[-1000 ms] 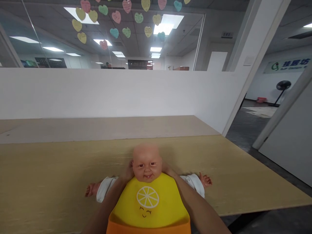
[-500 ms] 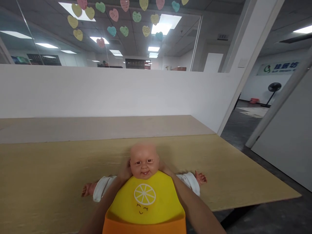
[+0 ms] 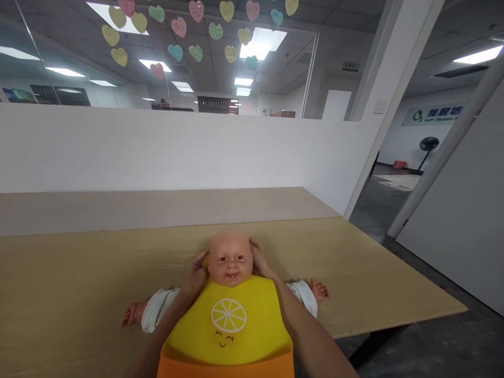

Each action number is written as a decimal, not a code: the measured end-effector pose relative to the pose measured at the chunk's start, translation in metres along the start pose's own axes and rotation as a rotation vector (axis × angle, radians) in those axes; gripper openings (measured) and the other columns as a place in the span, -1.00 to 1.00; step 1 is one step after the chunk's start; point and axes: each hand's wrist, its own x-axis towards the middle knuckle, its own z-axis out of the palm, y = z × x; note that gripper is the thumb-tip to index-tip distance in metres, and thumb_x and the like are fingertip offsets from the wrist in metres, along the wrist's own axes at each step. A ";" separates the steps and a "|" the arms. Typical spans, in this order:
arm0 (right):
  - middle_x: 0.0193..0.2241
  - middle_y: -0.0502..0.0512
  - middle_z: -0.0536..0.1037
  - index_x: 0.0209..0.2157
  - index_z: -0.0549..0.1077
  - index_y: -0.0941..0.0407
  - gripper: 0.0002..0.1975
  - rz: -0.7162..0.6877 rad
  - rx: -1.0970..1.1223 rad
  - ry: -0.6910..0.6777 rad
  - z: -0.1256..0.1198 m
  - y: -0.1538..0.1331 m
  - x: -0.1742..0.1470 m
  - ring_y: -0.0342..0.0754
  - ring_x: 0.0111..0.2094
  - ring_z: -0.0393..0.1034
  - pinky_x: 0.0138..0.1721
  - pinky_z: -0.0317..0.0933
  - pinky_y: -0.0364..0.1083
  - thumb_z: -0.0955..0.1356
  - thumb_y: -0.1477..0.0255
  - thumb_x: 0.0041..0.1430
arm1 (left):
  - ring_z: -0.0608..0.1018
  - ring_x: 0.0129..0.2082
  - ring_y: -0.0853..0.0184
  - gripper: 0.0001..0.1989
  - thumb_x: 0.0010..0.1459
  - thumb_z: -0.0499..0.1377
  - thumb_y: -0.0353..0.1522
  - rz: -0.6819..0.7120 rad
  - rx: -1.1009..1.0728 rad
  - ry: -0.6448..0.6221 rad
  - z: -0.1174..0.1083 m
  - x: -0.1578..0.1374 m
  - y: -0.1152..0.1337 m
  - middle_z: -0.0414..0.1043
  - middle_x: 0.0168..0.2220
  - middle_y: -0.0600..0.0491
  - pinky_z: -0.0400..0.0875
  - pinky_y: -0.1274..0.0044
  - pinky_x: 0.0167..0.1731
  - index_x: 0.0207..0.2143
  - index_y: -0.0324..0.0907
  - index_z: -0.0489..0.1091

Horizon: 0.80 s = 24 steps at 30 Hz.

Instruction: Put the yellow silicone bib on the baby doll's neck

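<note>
A bald baby doll (image 3: 230,257) lies on its back on the table, its white-sleeved arms stretched out to both sides. Over its chest is a yellow bib (image 3: 252,310) with a lemon slice and a smiling face printed on it, and an orange pocket (image 3: 226,369) at the bottom. My left hand (image 3: 196,276) is closed beside the doll's head and neck, with a bit of yellow bib edge at its fingers. On the other side, my right hand (image 3: 261,262) curls its fingers behind the head; what they hold is hidden there.
The doll rests on a wooden table (image 3: 79,278), whose right edge slants toward the door. A white partition wall (image 3: 157,152) with glass and heart-shaped notes rises behind it. A grey door (image 3: 452,231) stands at the right, with a black fan (image 3: 428,144) beyond.
Both hands have shifted up along the doll's head, and more of their fingers show. The view has turned slightly right. Doll and bib lie much as before.
</note>
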 end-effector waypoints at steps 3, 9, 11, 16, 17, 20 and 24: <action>-0.53 0.07 0.53 -0.47 0.43 -0.01 -0.56 0.070 0.107 -0.022 0.006 0.024 0.015 0.03 -0.39 0.44 -0.42 0.29 -0.03 0.24 -0.09 0.05 | 0.48 0.04 0.05 -0.50 -0.18 0.24 -0.14 0.043 0.046 0.108 -0.002 -0.002 0.002 0.54 -0.07 -0.12 0.37 0.31 0.03 -0.18 -0.22 0.50; -0.44 0.08 0.53 -0.47 0.37 -0.03 -0.67 0.037 0.049 0.060 -0.007 0.038 0.010 0.02 -0.35 0.42 -0.35 0.28 -0.02 0.27 0.00 0.02 | 0.52 0.00 0.10 -0.59 -0.10 0.16 -0.19 0.115 0.208 0.167 -0.004 -0.010 0.008 0.55 -0.09 -0.08 0.36 0.31 0.05 -0.22 -0.21 0.53; -0.44 0.08 0.53 -0.47 0.37 -0.04 -0.70 0.028 -0.036 0.070 -0.009 0.038 0.011 0.03 -0.35 0.42 -0.35 0.27 -0.02 0.24 0.04 0.05 | 0.52 -0.01 0.08 -0.60 -0.11 0.14 -0.22 0.098 0.248 0.146 -0.004 -0.012 0.011 0.56 -0.12 -0.06 0.37 0.31 0.04 -0.24 -0.22 0.55; -0.44 0.08 0.55 -0.49 0.40 -0.05 -0.73 0.052 -0.239 0.061 -0.012 0.047 0.014 0.05 -0.36 0.43 -0.35 0.23 -0.01 0.21 0.12 0.07 | 0.55 -0.05 0.07 -0.54 -0.11 0.09 -0.24 0.019 0.348 0.115 -0.006 -0.015 0.017 0.54 -0.11 0.00 0.43 0.34 -0.04 -0.18 -0.22 0.56; -0.44 0.08 0.56 -0.50 0.40 -0.05 -0.74 0.055 -0.265 0.054 -0.012 0.049 0.015 0.05 -0.37 0.43 -0.35 0.22 -0.01 0.21 0.13 0.07 | 0.55 -0.06 0.07 -0.53 -0.12 0.09 -0.24 -0.001 0.369 0.119 -0.006 -0.015 0.018 0.54 -0.11 0.00 0.44 0.34 -0.06 -0.18 -0.22 0.56; -0.46 0.09 0.56 -0.52 0.42 -0.05 -0.74 0.066 -0.323 0.040 -0.013 0.054 0.016 0.06 -0.39 0.43 -0.37 0.20 -0.01 0.21 0.16 0.06 | 0.55 -0.06 0.07 -0.52 -0.13 0.08 -0.26 -0.039 0.411 0.112 -0.006 -0.016 0.020 0.54 -0.11 0.01 0.44 0.36 -0.07 -0.17 -0.22 0.56; -0.47 0.07 0.56 -0.51 0.44 -0.06 -0.73 0.089 -0.354 0.017 -0.012 0.056 0.016 0.08 -0.37 0.43 -0.39 0.19 -0.01 0.20 0.17 0.07 | 0.55 -0.04 0.09 -0.52 -0.13 0.06 -0.28 -0.035 0.434 0.087 -0.006 -0.016 0.020 0.54 -0.12 0.02 0.43 0.37 -0.05 -0.16 -0.20 0.56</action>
